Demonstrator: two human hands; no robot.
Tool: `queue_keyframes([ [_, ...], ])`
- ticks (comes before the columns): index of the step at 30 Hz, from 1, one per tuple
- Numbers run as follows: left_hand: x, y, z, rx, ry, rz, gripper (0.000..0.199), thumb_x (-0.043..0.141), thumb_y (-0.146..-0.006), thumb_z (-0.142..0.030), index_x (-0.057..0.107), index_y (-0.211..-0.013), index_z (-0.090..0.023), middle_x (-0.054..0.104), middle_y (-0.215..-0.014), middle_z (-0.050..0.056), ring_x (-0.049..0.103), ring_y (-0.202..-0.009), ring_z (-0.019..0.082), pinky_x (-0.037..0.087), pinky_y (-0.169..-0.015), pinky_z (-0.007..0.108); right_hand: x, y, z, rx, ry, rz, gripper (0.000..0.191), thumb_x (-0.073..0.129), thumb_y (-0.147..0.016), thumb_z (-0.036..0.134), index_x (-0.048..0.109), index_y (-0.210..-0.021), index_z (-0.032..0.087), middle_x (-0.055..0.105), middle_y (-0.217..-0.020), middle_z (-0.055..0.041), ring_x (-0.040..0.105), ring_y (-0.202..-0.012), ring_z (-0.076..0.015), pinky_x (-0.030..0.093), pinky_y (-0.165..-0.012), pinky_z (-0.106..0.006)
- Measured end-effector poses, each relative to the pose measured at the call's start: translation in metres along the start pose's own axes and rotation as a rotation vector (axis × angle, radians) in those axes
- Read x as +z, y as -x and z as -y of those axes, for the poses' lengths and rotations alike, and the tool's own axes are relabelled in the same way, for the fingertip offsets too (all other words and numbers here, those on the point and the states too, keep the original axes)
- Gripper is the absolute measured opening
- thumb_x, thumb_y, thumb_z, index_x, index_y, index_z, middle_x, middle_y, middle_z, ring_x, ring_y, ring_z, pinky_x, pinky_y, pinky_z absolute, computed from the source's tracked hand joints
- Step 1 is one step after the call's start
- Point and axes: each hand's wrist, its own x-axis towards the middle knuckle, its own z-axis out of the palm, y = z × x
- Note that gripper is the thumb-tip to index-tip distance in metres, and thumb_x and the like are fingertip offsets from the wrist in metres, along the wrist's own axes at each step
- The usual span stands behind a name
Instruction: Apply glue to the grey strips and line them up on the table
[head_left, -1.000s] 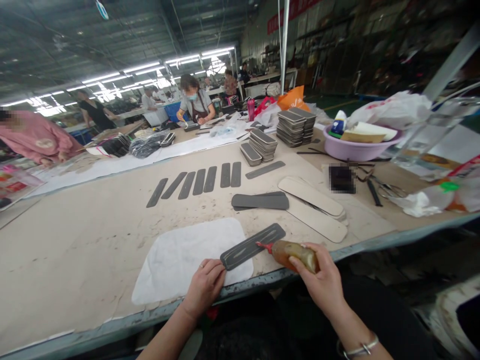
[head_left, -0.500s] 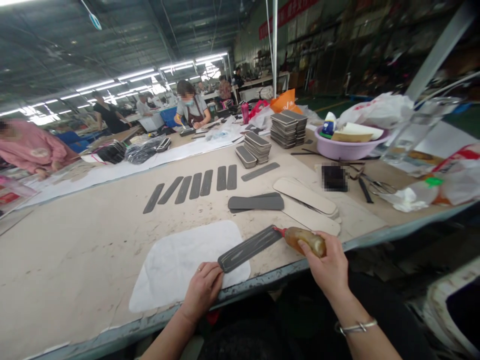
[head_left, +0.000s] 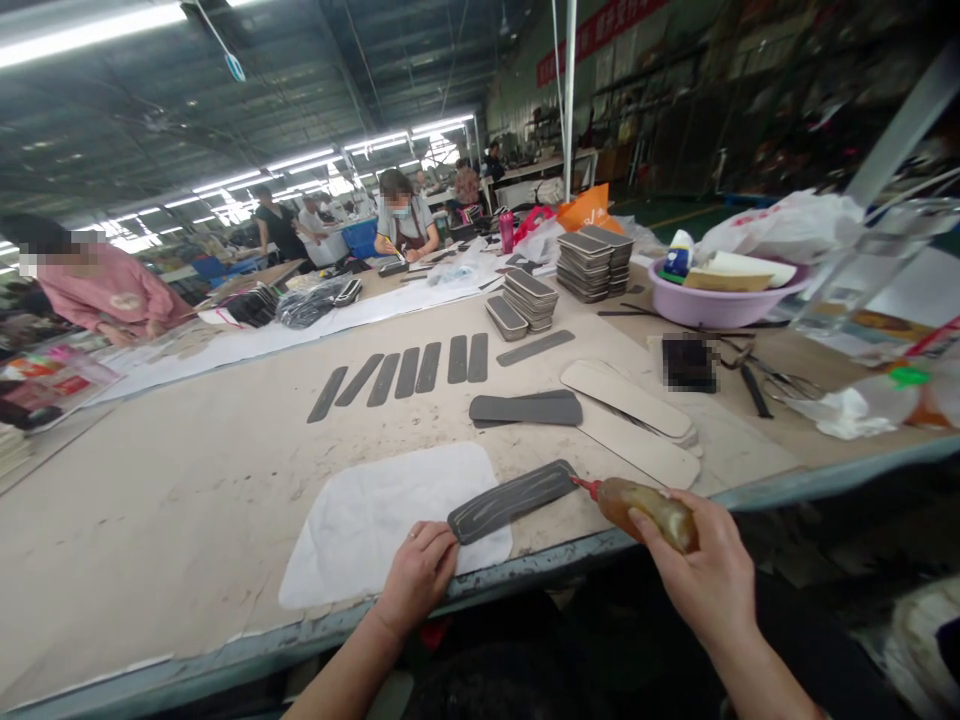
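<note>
My right hand (head_left: 709,545) is wrapped round a squeeze bottle (head_left: 637,508) of amber glue, its red nozzle pointing left at the far end of a dark grey strip (head_left: 517,500). Pale glue lines run along that strip. The strip's near end is pinched by the fingers of my left hand (head_left: 421,570), and part of it lies over a white sheet (head_left: 360,520). Beyond it are a crossed pair of grey strips (head_left: 525,408) and a pile of beige strips (head_left: 637,410). Several more grey strips (head_left: 405,370) lie in a row farther back.
Stacks of edged pieces (head_left: 589,265) stand toward the back. On the right are a purple basin (head_left: 720,300), scissors (head_left: 784,380) and plastic bags (head_left: 780,225). The table's edge (head_left: 540,560) runs close in front of me. Other people work at the far side.
My right hand has drawn the bottle slightly right, so the nozzle is now at the strip's far right corner. The whole view has shifted a little. My left hand still holds the strip.
</note>
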Motion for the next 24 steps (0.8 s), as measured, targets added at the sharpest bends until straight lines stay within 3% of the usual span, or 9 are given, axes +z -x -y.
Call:
queue_keyframes([
  [13,0.002,0.002,0.002,0.005,-0.013,0.009,0.014,0.049,-0.086,-0.013,0.059,-0.094,-0.019,0.062,-0.093,0.006,0.056,-0.088,0.016,0.048,-0.084,0.035,0.015,0.009,0.008,0.110,-0.193,0.137,0.036,0.064,-0.075,0.047,0.056,-0.100,0.022,0.059,-0.095,-0.0042,0.057,-0.083,-0.0207,0.047,-0.076,-0.035],
  [19,0.001,0.000,0.003,-0.005,-0.002,0.012,0.016,0.048,-0.086,-0.014,0.060,-0.095,-0.019,0.062,-0.094,0.007,0.057,-0.088,0.018,0.048,-0.084,0.036,0.009,-0.002,0.002,0.071,-0.016,-0.030,0.040,0.063,-0.074,0.051,0.058,-0.098,0.019,0.060,-0.091,-0.0069,0.056,-0.087,-0.0259,0.046,-0.081,-0.041],
  [22,-0.001,0.000,0.000,-0.025,-0.006,0.005,0.017,0.046,-0.087,-0.015,0.062,-0.093,-0.019,0.063,-0.091,0.007,0.057,-0.086,0.018,0.049,-0.082,0.037,0.002,0.001,-0.005,0.219,-0.067,-0.087,0.044,0.064,-0.072,0.052,0.058,-0.102,0.020,0.061,-0.094,-0.0069,0.058,-0.086,-0.0292,0.047,-0.079,-0.045],
  [24,-0.001,0.002,-0.003,-0.042,-0.014,-0.004,0.018,0.045,-0.086,-0.015,0.062,-0.090,-0.020,0.063,-0.088,0.007,0.058,-0.084,0.017,0.050,-0.079,0.036,0.004,0.003,-0.009,0.269,-0.170,-0.055,0.043,0.064,-0.073,0.050,0.057,-0.106,0.022,0.061,-0.095,-0.0069,0.059,-0.080,-0.0296,0.048,-0.071,-0.046],
])
